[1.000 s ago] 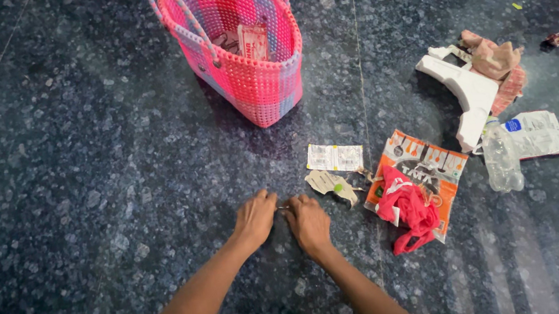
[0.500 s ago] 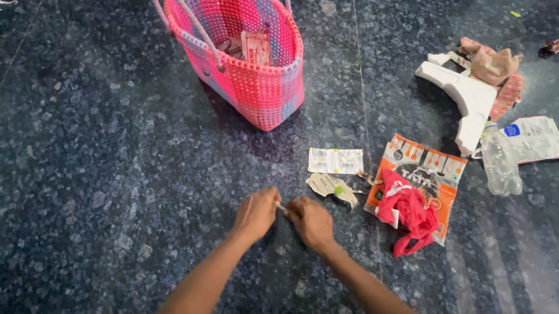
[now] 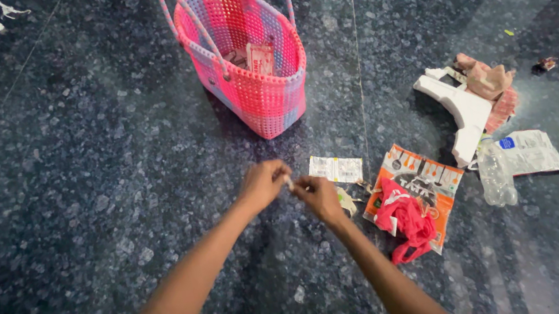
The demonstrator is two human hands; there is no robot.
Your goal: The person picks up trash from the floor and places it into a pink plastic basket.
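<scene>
Both hands lifted off floor; left hand (image 3: 265, 183) & right hand (image 3: 319, 197) pinch small item (image 3: 289, 181), maybe paper.

Between your left hand (image 3: 263, 182) and right hand (image 3: 320, 197) sits a tiny pale object (image 3: 289, 180), pinched at the fingertips of both; it is raised above the dark speckled floor (image 3: 80, 209), just in front of the pink woven basket (image 3: 246, 58); too small to tell its kind or shape.
</scene>
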